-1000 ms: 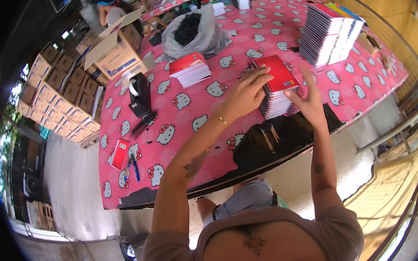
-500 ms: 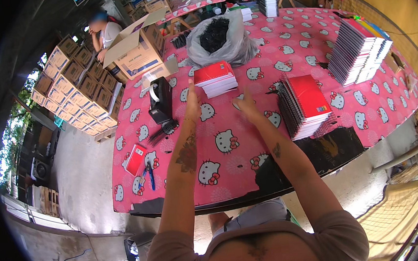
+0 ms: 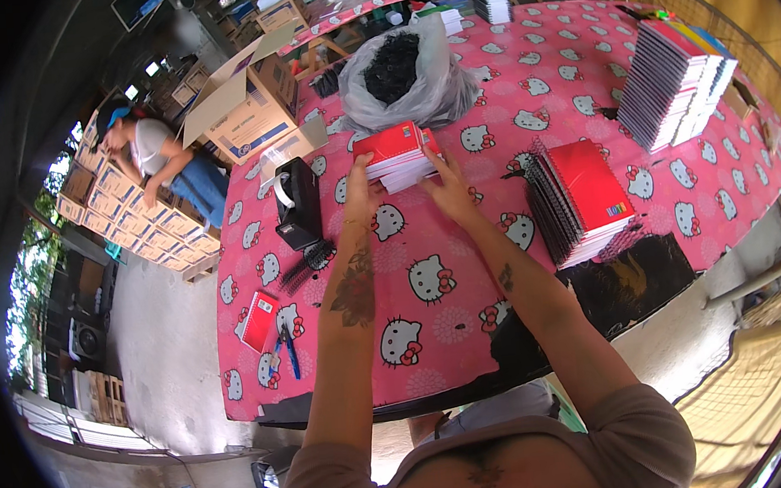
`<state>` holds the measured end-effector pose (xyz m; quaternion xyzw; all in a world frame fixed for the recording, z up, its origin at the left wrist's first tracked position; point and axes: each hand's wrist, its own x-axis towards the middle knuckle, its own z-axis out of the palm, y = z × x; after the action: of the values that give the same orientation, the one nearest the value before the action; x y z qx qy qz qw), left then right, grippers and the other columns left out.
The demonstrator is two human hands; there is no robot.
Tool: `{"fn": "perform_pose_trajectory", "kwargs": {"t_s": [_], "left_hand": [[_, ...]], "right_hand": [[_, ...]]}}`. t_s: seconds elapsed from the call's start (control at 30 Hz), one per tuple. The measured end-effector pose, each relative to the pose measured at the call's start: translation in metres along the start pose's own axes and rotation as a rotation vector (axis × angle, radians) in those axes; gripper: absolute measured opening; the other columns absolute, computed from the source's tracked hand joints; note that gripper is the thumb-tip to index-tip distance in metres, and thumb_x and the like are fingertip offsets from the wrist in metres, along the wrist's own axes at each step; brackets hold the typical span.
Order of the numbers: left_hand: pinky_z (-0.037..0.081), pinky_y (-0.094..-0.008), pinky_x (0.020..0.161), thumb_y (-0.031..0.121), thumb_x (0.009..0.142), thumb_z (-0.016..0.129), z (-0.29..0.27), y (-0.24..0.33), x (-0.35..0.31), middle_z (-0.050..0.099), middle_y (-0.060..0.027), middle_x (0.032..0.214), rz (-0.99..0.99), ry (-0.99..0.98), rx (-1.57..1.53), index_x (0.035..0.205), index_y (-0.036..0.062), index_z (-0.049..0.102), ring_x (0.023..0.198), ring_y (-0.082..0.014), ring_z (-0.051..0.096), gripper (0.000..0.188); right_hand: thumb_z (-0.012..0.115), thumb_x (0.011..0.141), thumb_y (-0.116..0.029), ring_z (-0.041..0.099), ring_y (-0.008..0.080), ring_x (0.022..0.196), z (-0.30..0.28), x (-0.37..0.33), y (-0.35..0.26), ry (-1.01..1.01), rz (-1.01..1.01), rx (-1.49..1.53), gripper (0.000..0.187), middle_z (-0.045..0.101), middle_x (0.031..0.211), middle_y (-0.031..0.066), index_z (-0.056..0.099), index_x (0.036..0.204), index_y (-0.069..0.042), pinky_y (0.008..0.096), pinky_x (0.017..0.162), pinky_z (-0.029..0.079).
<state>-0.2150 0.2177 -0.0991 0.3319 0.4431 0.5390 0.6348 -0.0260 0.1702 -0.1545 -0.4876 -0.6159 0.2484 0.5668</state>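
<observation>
A short stack of red-covered notebooks [image 3: 386, 145] sits on the pink table, in front of the bag. My left hand [image 3: 360, 180] grips its left side, thumb near the top cover. My right hand [image 3: 444, 185] holds the right side, fingers along the page edges and corner. The upper books are slightly out of line with the lower ones. A taller stack of red spiral notebooks [image 3: 594, 193] stands to the right of my right forearm, black coils toward me and left. Left of my left hand is a black tape dispenser [image 3: 299, 205].
A plastic bag of black coils [image 3: 447, 84] stands behind the stack. An open carton [image 3: 260, 107], a small red notebook [image 3: 259, 321], loose black coils [image 3: 308, 267] and a blue-handled tool [image 3: 290, 351] lie leftward. Tall notebooks [image 3: 671, 84] stand far right. A person [image 3: 159, 152] leans on stacked cartons.
Both hands have closed in on the short notebook stack from either side and now hold it. The person at the left has come further into view, bending over the cartons.
</observation>
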Motion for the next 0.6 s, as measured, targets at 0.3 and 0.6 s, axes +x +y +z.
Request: {"fn": "perform_pose_trajectory", "kwargs": {"t_s": [0.3,0.6], "left_hand": [[0.042,-0.0494,0.098,0.047,0.077,0.073,-0.005,-0.003,-0.002,0.055,-0.0175,0.122,-0.02,0.042,0.012,0.13,0.0096,0.051,0.113,-0.0333,0.053,0.069],[0.043,-0.0457,0.096,0.048,0.074,0.075,0.0,-0.005,-0.009,0.053,-0.0115,0.12,-0.002,0.078,0.025,0.128,0.009,0.052,0.106,-0.0289,0.053,0.071]], "right_hand": [[0.071,0.087,-0.039,0.035,0.0452,0.141,0.006,-0.009,-0.007,0.226,0.129,0.111,0.063,0.027,0.155,0.03,0.051,0.145,-0.026,0.0625,0.11,0.027],[0.069,0.089,-0.041,0.053,0.0318,0.122,-0.003,-0.007,-0.008,0.263,0.164,0.059,0.042,0.054,0.13,0.0138,0.067,0.127,-0.023,0.0513,0.103,0.034]]}}
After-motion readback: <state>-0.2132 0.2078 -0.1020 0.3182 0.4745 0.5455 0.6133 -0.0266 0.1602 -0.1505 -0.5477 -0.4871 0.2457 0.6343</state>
